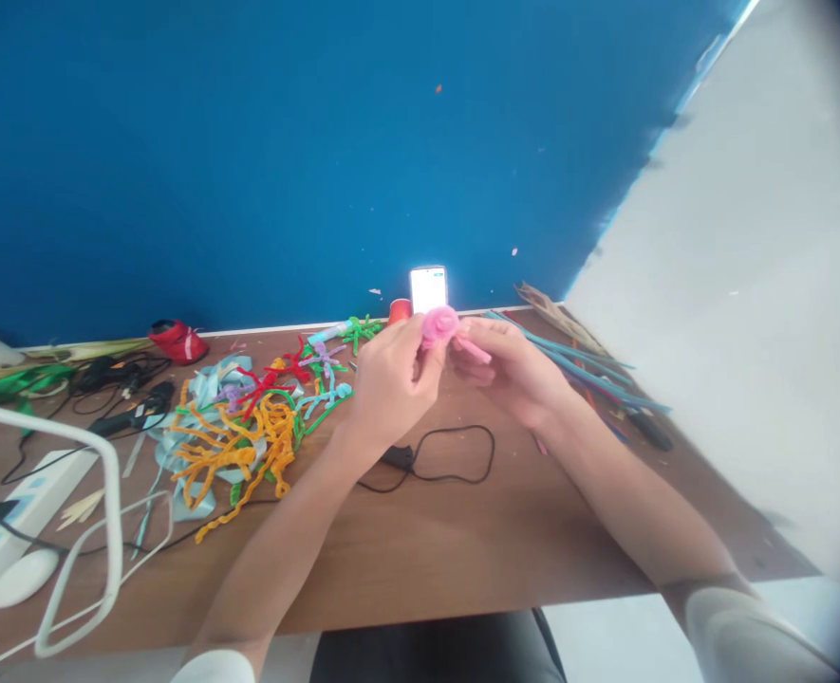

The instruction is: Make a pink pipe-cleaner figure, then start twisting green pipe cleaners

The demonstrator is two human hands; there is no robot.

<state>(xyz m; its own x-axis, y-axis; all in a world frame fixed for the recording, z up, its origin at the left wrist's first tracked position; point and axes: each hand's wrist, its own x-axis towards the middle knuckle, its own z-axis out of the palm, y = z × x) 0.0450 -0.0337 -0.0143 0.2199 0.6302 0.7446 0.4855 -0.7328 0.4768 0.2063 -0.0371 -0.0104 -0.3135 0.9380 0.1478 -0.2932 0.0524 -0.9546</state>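
A coiled pink pipe cleaner (439, 325) is held up in front of me, above the far part of the table. My left hand (397, 372) pinches the round coil between thumb and fingers. On the other side, my right hand (509, 365) has its fingers closed on the pipe cleaner's free pink end, which sticks out toward the lower right. Just behind the coil stands a phone (428, 289) with a bright white screen, its lower part hidden. Beside the phone, a red round object (400, 310) is partly covered by my left hand.
Orange pipe-cleaner shapes (231, 453) lie with red, purple and green ones on pale blue ribbon at left. Blue pipe cleaners (569, 351) lie at right. A black cable (455, 479) loops below my hands. A power strip (28, 517) and white metal frame (113, 522) stand near left.
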